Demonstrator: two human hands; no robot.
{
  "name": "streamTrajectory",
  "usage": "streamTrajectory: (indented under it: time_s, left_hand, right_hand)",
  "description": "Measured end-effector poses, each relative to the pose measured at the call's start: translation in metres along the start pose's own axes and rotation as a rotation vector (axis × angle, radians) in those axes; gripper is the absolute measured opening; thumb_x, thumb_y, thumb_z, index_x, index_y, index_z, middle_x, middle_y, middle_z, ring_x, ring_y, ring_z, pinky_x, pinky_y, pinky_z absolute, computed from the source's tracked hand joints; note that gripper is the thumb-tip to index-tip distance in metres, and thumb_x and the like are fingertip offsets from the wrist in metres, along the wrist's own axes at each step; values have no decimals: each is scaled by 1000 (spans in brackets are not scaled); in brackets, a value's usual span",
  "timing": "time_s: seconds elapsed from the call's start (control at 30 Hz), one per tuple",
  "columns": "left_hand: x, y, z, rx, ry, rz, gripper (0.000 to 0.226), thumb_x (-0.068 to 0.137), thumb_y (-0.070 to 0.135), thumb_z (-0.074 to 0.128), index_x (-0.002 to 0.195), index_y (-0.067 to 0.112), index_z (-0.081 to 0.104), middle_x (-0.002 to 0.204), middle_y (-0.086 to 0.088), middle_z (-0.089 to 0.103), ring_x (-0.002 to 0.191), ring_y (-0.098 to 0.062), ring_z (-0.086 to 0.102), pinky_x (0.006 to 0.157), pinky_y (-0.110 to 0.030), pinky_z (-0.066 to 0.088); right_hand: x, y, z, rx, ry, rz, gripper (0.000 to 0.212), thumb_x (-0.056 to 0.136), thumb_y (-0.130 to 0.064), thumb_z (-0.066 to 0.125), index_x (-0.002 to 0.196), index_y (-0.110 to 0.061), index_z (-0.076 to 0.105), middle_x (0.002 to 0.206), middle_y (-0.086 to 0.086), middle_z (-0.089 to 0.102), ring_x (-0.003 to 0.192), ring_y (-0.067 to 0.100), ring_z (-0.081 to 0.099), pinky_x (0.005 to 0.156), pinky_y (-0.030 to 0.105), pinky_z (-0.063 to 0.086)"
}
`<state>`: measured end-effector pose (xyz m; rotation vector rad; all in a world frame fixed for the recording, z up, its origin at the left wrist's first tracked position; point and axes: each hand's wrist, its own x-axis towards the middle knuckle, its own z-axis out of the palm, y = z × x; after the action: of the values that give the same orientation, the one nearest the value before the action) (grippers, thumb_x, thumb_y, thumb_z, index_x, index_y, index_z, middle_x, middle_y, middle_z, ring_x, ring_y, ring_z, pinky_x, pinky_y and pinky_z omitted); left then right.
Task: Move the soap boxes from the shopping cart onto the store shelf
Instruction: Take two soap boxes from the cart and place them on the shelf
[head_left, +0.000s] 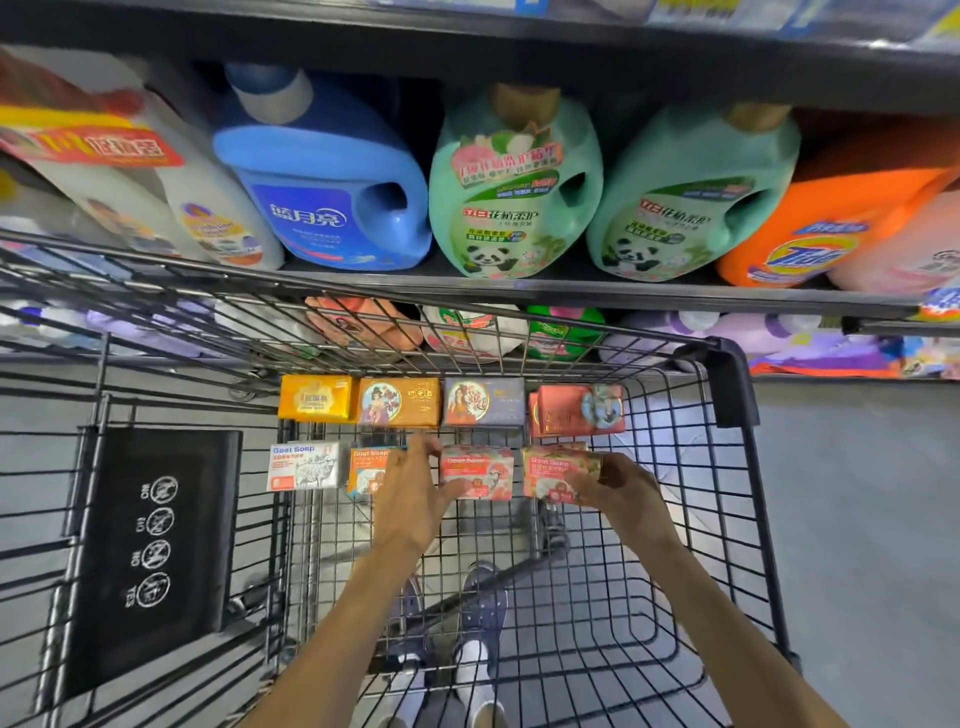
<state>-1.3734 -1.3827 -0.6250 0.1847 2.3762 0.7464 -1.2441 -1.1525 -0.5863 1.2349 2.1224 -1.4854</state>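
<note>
Pink cardboard soap boxes in the wire cart (727, 519) at mid-frame are being grasped: left hand (410, 488) fingers curl on one box (478, 470), right hand (623, 488) grips another (556, 473), lifting shelfward likely next.

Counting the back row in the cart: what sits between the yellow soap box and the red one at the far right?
In the head view, two boxes: an orange box beside the yellow box, then a grey-purple box next to the red box.

Bright, even store light; wide-angle bending and blur toward the edges.
</note>
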Motion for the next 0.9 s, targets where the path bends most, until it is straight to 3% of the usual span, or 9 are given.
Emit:
streamTrajectory:
  time_s: [0.23, 0.33, 0.43, 0.57, 0.63, 0.7, 0.8, 0.87, 0.9]
  left_hand:
    - [-6, 1, -23, -167, -53, 54, 43, 79, 28, 83, 118, 25, 64, 103, 10, 73, 93, -8, 70, 83, -34, 60]
    - [-19, 9, -44, -313, -104, 25, 37, 80, 18, 83, 112, 20, 65, 98, 6, 75, 91, -11, 72, 77, -28, 61]
    - [-36, 25, -76, -391, -129, 62, 36, 79, 15, 82, 111, 13, 66, 100, 1, 74, 91, -8, 69, 70, -16, 56]
    - [-59, 52, -123, -480, -132, 146, 42, 76, 13, 83, 113, 6, 66, 112, -4, 71, 96, -8, 68, 75, -18, 56]
    - [-74, 71, -145, -505, -111, 189, 44, 73, 16, 85, 113, 11, 66, 105, -4, 72, 95, -8, 69, 77, -25, 58]
    - [-91, 94, -168, -503, -76, 234, 44, 69, 18, 86, 109, 18, 69, 95, -1, 70, 88, 0, 66, 78, -31, 60]
    - [-120, 135, -201, -510, -88, 314, 43, 69, 16, 86, 109, 17, 68, 101, -7, 66, 91, -11, 63, 84, -35, 59]
    - [-141, 164, -225, -452, -91, 395, 42, 72, 21, 86, 109, 19, 66, 98, -3, 67, 87, -14, 64, 81, -23, 56]
    - [-152, 179, -236, -454, -106, 428, 44, 71, 28, 87, 109, 22, 66, 94, -2, 67, 84, -18, 64, 82, -29, 57]
  right_hand:
    - [-10, -13, -12, 53, -35, -3, 21, 83, -37, 78, 99, -28, 68, 87, -12, 76, 79, 5, 72, 84, 39, 59]
    - [-21, -25, -20, 96, -55, -37, 20, 81, -33, 81, 97, -26, 72, 91, -7, 77, 87, 13, 73, 85, 44, 59]
    - [-40, -47, -33, 127, -56, -74, 19, 80, -28, 82, 97, -25, 72, 91, -6, 77, 88, 17, 73, 83, 38, 58]
    - [-76, -83, -60, 166, -48, -147, 28, 71, -38, 81, 95, -27, 74, 89, 1, 76, 81, 24, 72, 79, 43, 56]
    - [-97, -102, -76, 212, -36, -180, 17, 79, -18, 81, 90, -29, 75, 79, -2, 74, 70, 14, 68, 71, 34, 54]
    - [-126, -122, -96, 288, -49, -167, 27, 77, -6, 81, 93, -25, 71, 77, -10, 73, 69, 1, 67, 67, 19, 53]
    - [-174, -155, -128, 327, -29, -226, 42, 68, -24, 91, 100, -19, 64, 82, -15, 75, 76, -1, 70, 65, 13, 51]
    - [-199, -169, -150, 349, 54, -247, 56, 55, -39, 93, 99, -18, 64, 87, -8, 76, 79, 5, 70, 69, 18, 55]
    - [-212, -173, -163, 349, 102, -250, 58, 54, -38, 93, 100, -18, 63, 92, -2, 75, 81, 9, 70, 72, 23, 57]
